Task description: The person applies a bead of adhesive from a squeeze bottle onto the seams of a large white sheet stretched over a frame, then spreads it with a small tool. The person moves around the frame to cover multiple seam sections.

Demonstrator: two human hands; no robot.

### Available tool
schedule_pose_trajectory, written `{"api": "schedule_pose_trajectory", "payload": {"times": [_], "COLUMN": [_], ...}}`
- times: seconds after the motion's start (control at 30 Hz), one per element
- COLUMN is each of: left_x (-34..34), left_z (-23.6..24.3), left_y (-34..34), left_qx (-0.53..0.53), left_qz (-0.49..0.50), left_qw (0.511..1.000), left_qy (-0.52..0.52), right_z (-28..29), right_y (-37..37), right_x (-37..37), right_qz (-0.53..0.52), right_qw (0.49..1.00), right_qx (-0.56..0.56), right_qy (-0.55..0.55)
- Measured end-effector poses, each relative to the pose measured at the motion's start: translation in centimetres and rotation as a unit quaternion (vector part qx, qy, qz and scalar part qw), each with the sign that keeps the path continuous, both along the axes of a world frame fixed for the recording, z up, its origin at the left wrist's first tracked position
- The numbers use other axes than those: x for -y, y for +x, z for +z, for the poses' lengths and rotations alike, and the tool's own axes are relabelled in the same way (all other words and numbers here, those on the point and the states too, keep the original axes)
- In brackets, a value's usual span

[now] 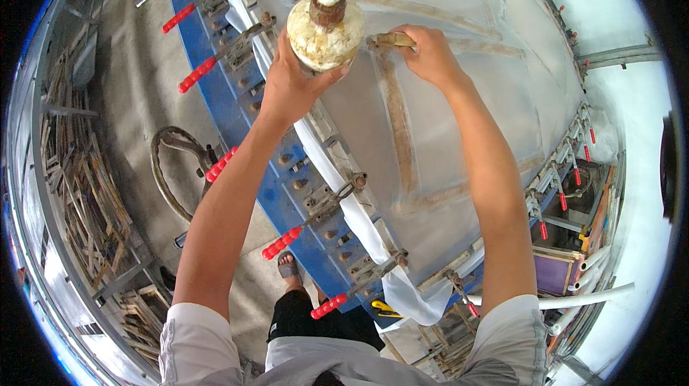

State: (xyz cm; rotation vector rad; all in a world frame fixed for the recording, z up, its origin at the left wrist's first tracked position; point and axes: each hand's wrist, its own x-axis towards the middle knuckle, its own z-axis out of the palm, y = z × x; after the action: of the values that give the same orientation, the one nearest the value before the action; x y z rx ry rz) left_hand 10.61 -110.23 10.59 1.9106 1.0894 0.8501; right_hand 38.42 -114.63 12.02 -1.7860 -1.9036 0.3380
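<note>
My left hand (294, 84) is wrapped round a round, off-white squeeze bottle (326, 35), stained yellow, with a brown collar and a white tapering nozzle pointing away from me. In my right hand (430, 56) is a short, flat brush (391, 40) with a pale tan handle. Its dark tip is at a corner where brownish strips meet. These brownish strips (396, 113) show in long bands on a stretched, translucent whitish mesh sheet (459, 124). Whether the tip touches the sheet I cannot tell.
Along the sheet's left side runs a blue metal beam (247, 163) with red-handled clamps (282, 242) and a white cloth strip (362, 231). More clamps line the right edge. Yellow-handled scissors (386, 308) lie near me. Wooden strips (93, 185) are stacked at left; a hose (161, 170) lies on the floor.
</note>
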Motion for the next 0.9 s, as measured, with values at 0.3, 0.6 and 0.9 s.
{"api": "schedule_pose_trajectory", "payload": {"times": [0.3,0.6,0.9], "left_x": [-0.1,-0.2,-0.7], "left_z": [-0.7,-1.3,-2.3], "left_y": [0.0,-0.1,0.2], "left_qx": [-0.015,-0.003,0.042], "left_qz": [0.013,0.016,-0.017], "left_qw": [1.0,1.0,0.999], "left_qy": [0.018,0.027,0.013], "right_z": [1.1,1.7,3.8], "right_y": [-2.6,-8.6,-9.6], "right_x": [13.5,29.1,32.5], "right_qz": [0.062,0.017,-0.258], "right_qw": [0.995,0.993,0.926], "right_qx": [0.05,0.056,-0.23], "right_qy": [-0.06,-0.099,-0.151]}}
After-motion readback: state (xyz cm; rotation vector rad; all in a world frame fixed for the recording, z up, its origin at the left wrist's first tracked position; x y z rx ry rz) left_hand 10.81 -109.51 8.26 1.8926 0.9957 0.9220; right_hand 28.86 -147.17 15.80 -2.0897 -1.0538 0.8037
